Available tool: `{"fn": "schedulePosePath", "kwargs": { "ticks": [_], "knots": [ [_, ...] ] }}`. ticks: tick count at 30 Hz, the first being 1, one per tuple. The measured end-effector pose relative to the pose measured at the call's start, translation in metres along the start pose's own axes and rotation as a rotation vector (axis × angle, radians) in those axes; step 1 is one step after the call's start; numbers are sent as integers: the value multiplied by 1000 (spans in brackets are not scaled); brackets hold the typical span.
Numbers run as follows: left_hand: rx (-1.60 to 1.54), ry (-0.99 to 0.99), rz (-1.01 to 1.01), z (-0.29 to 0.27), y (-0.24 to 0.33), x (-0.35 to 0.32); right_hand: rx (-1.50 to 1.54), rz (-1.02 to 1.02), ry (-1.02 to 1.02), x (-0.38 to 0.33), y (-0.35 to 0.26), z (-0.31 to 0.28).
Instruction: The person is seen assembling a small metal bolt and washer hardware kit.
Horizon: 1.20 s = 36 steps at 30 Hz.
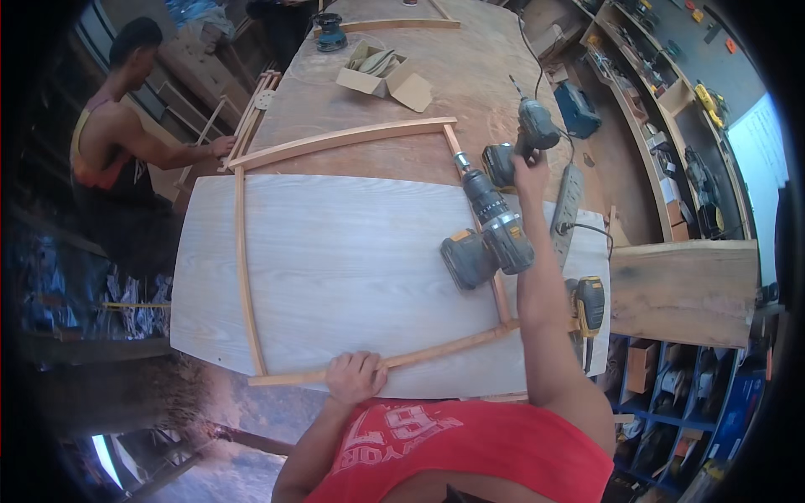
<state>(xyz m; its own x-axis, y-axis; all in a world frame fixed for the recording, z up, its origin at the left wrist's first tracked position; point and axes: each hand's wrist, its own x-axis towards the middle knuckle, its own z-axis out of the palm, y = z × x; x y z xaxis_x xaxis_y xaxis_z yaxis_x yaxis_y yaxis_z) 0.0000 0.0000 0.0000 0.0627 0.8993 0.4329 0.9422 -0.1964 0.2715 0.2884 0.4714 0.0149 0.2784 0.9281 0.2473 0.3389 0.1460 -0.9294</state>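
Note:
My left hand is wrapped over the near rail of a rectangular wooden frame. The frame lies on a pale wood-grain board. With my right arm stretched far forward, my right hand grips the handle of a cordless impact driver, whose thin bit points away from me. Just nearer lies a bigger cordless drill with a yellow-trimmed battery, across the frame's right rail. Part of that rail is hidden under the drill.
A power strip lies right of my forearm, near a yellow-and-black power tool. An opened cardboard box and a sander stand farther back on the table. At the left, another person handles wooden strips. Shelves line the right.

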Motion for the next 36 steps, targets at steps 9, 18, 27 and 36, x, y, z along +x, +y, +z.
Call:
{"fn": "schedulePosePath", "kwargs": {
  "ticks": [9,18,27,36],
  "knots": [
    [-7,63,0,1,17,1,389,-221,-394,-232,-70,-74],
    [-47,86,18,-10,14,-9,133,-66,-243,-220,-117,-50],
    [-1068,172,-89,-88,59,86,907,25,-850,-300,-153,-130],
    [-1428,149,175,-135,121,124,1274,121,-975,-356,-157,-150]
  ]
}}
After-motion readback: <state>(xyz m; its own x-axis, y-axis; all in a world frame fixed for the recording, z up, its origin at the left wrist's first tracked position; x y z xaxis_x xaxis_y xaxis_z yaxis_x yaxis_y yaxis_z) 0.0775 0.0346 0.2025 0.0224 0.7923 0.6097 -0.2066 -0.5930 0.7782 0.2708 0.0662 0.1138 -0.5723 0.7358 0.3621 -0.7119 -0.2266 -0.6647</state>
